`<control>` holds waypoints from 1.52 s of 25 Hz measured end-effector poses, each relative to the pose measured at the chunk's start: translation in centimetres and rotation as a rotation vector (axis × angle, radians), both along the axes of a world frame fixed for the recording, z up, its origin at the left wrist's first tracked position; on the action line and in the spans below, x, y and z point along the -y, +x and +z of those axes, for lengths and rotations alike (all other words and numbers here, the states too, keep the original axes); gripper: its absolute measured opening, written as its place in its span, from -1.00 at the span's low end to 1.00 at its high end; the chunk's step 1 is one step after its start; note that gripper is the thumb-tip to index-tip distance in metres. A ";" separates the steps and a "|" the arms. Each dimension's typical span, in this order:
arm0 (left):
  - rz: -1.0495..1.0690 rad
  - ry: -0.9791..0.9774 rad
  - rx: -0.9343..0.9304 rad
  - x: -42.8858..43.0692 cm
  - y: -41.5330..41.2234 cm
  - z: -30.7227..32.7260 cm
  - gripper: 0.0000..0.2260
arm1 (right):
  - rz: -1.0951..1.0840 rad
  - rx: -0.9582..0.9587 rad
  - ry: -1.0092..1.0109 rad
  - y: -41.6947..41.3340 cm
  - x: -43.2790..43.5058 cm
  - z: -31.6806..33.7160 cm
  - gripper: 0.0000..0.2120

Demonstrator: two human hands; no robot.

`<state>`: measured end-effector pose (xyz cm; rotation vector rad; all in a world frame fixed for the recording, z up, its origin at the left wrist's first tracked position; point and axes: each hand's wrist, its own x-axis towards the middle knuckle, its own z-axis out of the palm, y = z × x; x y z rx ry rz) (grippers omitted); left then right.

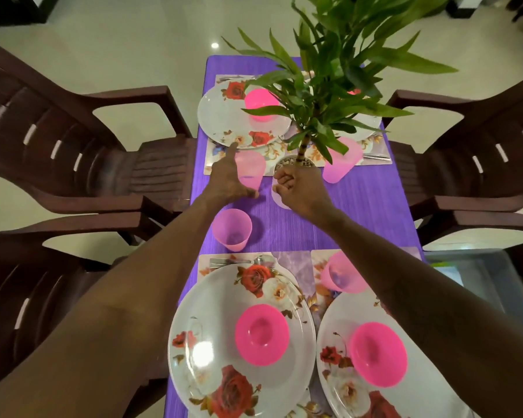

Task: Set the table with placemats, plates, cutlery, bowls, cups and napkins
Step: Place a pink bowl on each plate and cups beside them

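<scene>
My left hand (228,179) is spread open against the left side of a pale pink cup (250,168) standing at the near edge of the far-left placemat (216,159); the index finger reaches the far-left plate (221,116). My right hand (299,188) is curled on the white plant pot (280,200) at the table's middle. Another cup (231,229) stands on the purple cloth (329,212); two more cups (343,276) (341,159) stand on the right. Both near floral plates (200,327) (335,327) carry pink bowls (261,333) (378,352). Cutlery (233,261) lies above the near-left plate.
The plant's leaves (329,70) spread over the far settings and hide most of the far-right plate. A pink bowl (261,104) sits on the far-left plate. Brown plastic chairs (73,140) (480,152) flank the table, another (27,297) near left. A grey glass-topped surface (465,273) lies right.
</scene>
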<state>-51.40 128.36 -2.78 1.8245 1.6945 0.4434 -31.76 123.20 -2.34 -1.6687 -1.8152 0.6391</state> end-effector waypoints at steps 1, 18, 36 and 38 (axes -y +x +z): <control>-0.006 0.009 -0.006 0.4 -0.1 0.4 0.18 | -0.008 -0.019 0.019 0.2 0.4 0.5 -0.91; -0.087 0.309 -0.037 20.6 13.3 11.6 -0.41 | 0.080 -0.012 0.022 14.7 15.6 7.1 -0.41; -0.419 0.062 0.018 32.8 44.7 2.4 -0.64 | -0.491 -0.169 -0.163 42.7 32.8 0.8 -0.76; -0.337 -0.009 0.026 33.3 46.5 0.7 -0.66 | -0.556 -0.162 -0.182 45.9 33.7 -1.0 -0.78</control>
